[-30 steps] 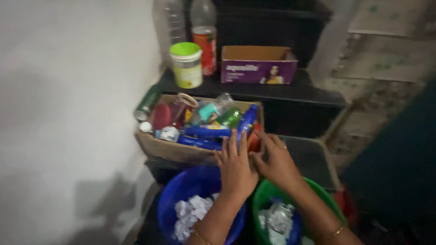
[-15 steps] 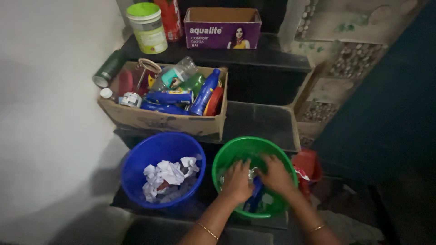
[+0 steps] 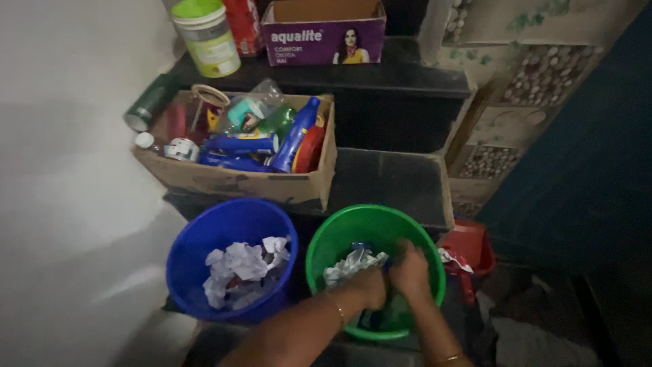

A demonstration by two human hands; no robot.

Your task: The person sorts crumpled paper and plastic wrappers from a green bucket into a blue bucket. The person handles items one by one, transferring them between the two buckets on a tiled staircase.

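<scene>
Both my hands are down inside a green bucket [image 3: 327, 236]. My left hand [image 3: 370, 285] and my right hand [image 3: 409, 272] sit close together with the fingers curled round a blue plastic item [image 3: 388, 262]. Only a sliver of it shows between them. Crumpled clear and white wrappers [image 3: 350, 261] lie in the bucket to the left of my hands. A thin bangle is on each wrist.
A blue bucket [image 3: 197, 234] holding crumpled paper [image 3: 244, 261] stands to the left. Behind is a cardboard box [image 3: 224, 180] of bottles, including a blue one [image 3: 295, 132]. A red container [image 3: 468, 245] sits at right. A purple carton [image 3: 326, 41] and a green-lidded tub [image 3: 207, 37] stand on the step above.
My hands left the cardboard box with a blue item and went down into the green bucket. They now sit deeper in it than half a second ago.
</scene>
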